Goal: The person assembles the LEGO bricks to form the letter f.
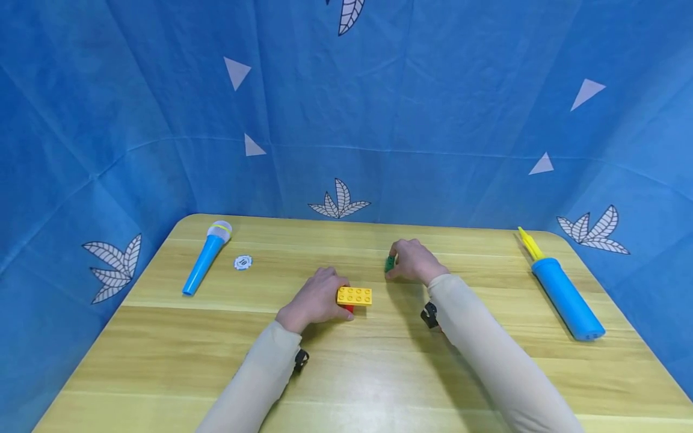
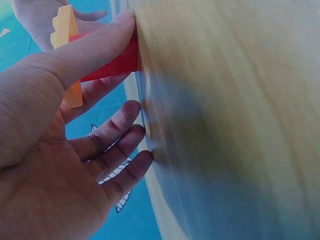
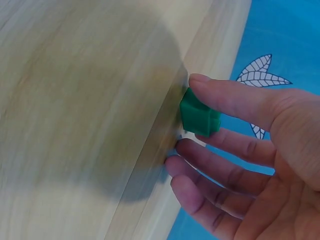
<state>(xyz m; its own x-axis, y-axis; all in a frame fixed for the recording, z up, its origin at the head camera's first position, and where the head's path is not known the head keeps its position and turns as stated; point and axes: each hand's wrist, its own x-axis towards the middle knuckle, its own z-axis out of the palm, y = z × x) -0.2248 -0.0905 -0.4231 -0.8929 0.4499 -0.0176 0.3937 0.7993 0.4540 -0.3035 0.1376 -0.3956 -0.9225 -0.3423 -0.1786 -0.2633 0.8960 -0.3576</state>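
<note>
Near the middle of the table, my left hand [image 1: 319, 299] grips a red block [image 2: 114, 59] between thumb and forefinger. On top of that red block sits a yellow studded block [image 1: 354, 296], reaching out past it to the right. The red block's lower end is right at the tabletop in the left wrist view, where the other fingertips also come down to the wood. Farther back and to the right, my right hand [image 1: 415, 262] pinches a small green block [image 3: 199, 116] between thumb and forefinger, close over the table, its remaining fingers loosely bent.
A blue toy microphone [image 1: 204, 261] lies at the table's back left, with a round white chip [image 1: 243, 262] marked 10 beside it. On the right lies a blue hand pump [image 1: 567, 297] with a yellow nozzle. Blue patterned cloth [image 1: 346, 108] surrounds the wooden table [image 1: 162, 355].
</note>
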